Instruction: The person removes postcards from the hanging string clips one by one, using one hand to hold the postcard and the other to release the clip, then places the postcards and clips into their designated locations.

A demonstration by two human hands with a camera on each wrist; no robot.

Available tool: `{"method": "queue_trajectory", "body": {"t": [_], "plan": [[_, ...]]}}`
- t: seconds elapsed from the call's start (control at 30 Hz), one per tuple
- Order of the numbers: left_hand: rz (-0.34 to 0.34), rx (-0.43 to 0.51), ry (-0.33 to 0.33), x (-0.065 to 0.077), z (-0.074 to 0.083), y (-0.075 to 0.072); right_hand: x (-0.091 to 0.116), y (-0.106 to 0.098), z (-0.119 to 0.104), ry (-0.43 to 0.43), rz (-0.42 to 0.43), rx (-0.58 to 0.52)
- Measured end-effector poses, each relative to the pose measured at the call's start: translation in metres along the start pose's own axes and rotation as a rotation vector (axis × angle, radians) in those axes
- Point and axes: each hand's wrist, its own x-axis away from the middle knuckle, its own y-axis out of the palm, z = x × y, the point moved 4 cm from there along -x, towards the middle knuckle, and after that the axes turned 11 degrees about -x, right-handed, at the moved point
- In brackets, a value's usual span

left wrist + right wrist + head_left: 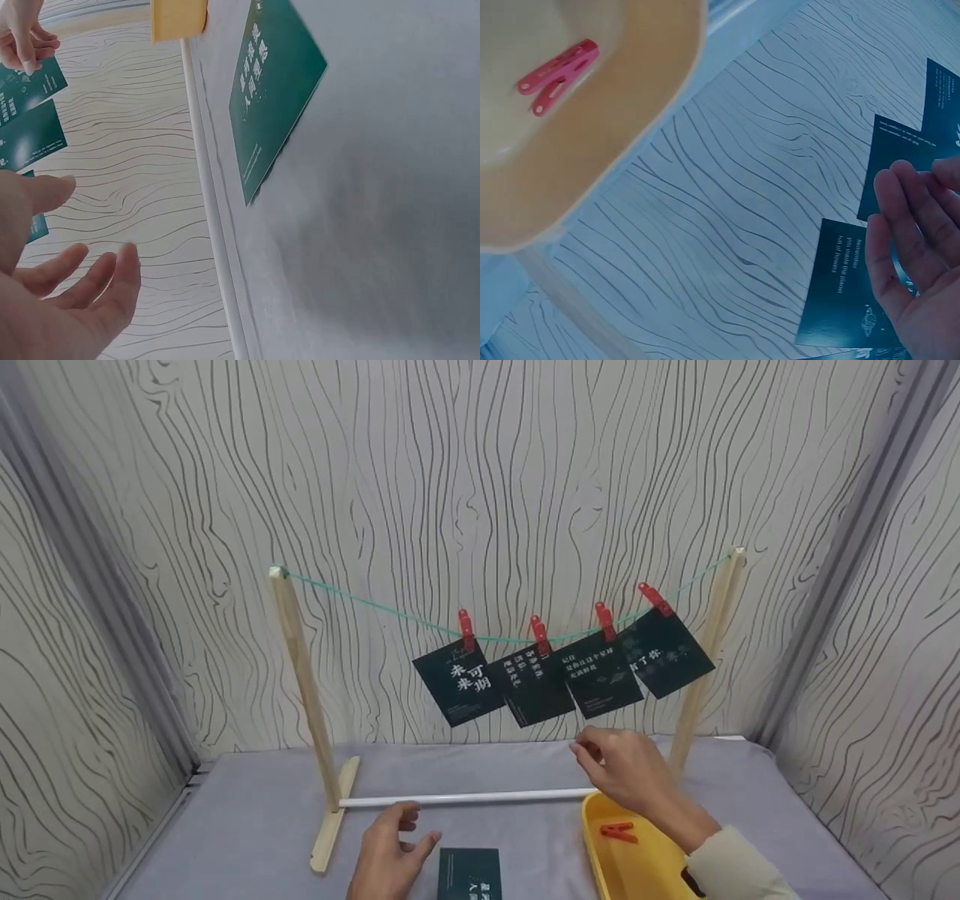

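Lilac-grey cloth (262,780) covers the surface (240,840); wood-grain-patterned white panels (375,472) stand at left, right and far side. Four dark cards (536,690) hang by red clips (538,634) from a green line (360,601) between wooden posts (304,675). Left hand (390,851): fingers slightly bent, apart, empty, near a flat card (469,877) on the surface. Right hand (626,769): loosely curled, empty, near the hanging cards; at near right, a yellow basin (637,874) containing one red clip (619,832).

Passage: between left post (302,675) and hanging cards (536,697), under string (360,600) | Obstacles: low white rod (480,796), yellow basket (641,874)
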Motion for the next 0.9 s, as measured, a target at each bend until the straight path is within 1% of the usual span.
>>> {"method": "queue_trajectory", "body": {"t": [0.1,0.17,0.27,0.37,0.53,0.73,0.8,0.9], "plan": [[0.007,0.035,-0.012,-0.004,0.001,-0.002,-0.005,-0.005,-0.006,-0.024,0.004,-0.002],[0.022,0.042,0.005,-0.005,0.002,-0.002,-0.009,-0.009,-0.011,-0.043,0.017,-0.009],[0.042,0.044,0.041,-0.006,0.004,-0.003,-0.016,-0.014,-0.018,-0.094,0.052,-0.013],[0.052,0.052,0.057,-0.008,0.005,-0.003,-0.021,-0.017,-0.024,-0.141,0.080,-0.011],[0.050,0.088,0.037,-0.012,0.007,-0.003,-0.028,-0.020,-0.031,-0.177,0.099,-0.005],[0.024,0.155,-0.018,-0.019,0.007,-0.003,-0.038,-0.026,-0.041,-0.220,0.108,-0.026],[0.039,0.140,-0.015,-0.021,0.008,-0.005,-0.043,-0.029,-0.045,-0.229,0.105,-0.042],[0.060,0.125,0.008,-0.023,0.011,-0.007,-0.050,-0.033,-0.051,-0.243,0.101,-0.058]]}}
